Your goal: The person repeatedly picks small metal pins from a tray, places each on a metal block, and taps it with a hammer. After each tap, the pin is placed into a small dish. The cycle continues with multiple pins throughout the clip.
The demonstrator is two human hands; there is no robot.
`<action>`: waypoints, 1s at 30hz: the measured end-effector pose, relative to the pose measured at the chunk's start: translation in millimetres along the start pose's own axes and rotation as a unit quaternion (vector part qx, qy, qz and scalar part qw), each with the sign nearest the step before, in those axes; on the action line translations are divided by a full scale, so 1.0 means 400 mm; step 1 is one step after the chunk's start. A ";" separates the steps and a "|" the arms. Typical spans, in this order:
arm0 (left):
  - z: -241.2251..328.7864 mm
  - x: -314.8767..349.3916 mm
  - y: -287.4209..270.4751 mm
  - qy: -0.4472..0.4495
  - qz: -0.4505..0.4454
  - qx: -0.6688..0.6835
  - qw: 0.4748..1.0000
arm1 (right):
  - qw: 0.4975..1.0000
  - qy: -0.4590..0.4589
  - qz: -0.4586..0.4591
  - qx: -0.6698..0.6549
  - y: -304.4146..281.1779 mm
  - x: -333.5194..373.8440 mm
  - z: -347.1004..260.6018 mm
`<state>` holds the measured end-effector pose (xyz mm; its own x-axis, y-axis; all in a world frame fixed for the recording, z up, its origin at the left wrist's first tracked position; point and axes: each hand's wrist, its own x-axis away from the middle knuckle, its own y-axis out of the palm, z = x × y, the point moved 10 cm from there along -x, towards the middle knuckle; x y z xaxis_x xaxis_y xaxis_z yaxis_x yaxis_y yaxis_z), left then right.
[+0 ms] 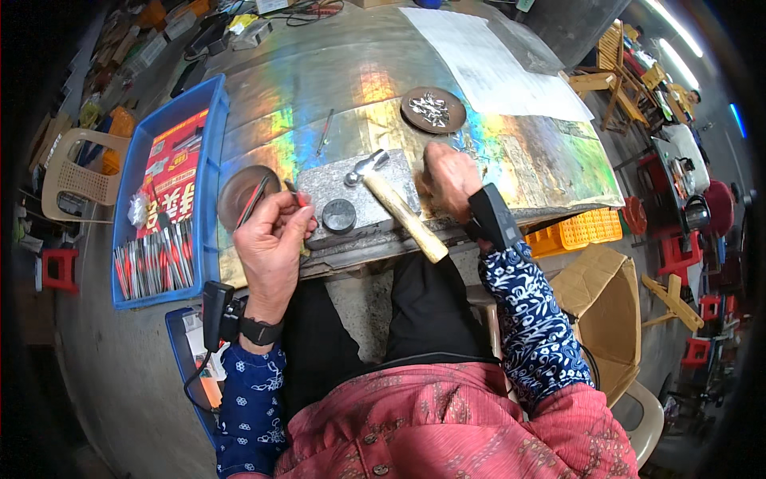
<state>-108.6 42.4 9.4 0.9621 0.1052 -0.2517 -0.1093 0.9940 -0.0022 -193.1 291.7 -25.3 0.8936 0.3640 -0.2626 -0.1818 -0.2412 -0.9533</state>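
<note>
My left hand (274, 239) is closed in a pinch on slim red-and-dark tools (254, 201), whose exact kind I cannot make out. It is beside the left edge of a grey speckled block (321, 185), partly over a brown dish (230, 191). A hammer (403, 214) rests on the block, its pale wooden handle pointing toward me past the near edge. Left of the handle is a round black disc (339, 215). My right hand (451, 180) is at the block's right edge with curled fingers; whatever they hold is hidden. Beyond it, a brown dish (410, 118) contains small silvery pieces (432, 109).
A blue tray (223, 112) at the left contains several slim red-and-silver tools (157, 259) and a red printed sheet (173, 172). One thin tool (325, 132) lies behind the block. White sheeting (495, 72) covers the far right. An open cardboard box (610, 319) stands below right.
</note>
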 end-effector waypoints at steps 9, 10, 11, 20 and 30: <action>0.028 0.016 0.010 0.078 0.018 -0.154 0.985 | 0.969 0.033 0.091 -0.229 -0.172 0.076 -0.084; 0.023 0.017 0.011 0.069 0.018 -0.158 0.985 | 0.965 0.040 0.091 -0.243 -0.182 0.083 -0.093; 0.017 0.019 0.012 0.060 0.016 -0.154 0.986 | 0.960 0.045 0.095 -0.258 -0.191 0.090 -0.104; 0.023 0.043 0.001 0.043 0.056 -0.066 0.995 | 0.940 0.007 0.115 -0.322 -0.263 0.161 -0.220; 0.007 0.121 0.066 -0.143 -0.052 0.312 0.938 | 0.781 0.097 0.021 -0.616 -0.177 0.203 -0.319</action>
<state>-64.5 73.9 -0.2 0.9969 -0.0782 -0.0107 0.0700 0.8132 0.5778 -55.4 223.4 40.1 0.9647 0.2181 -0.1477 0.2137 -0.9758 -0.0455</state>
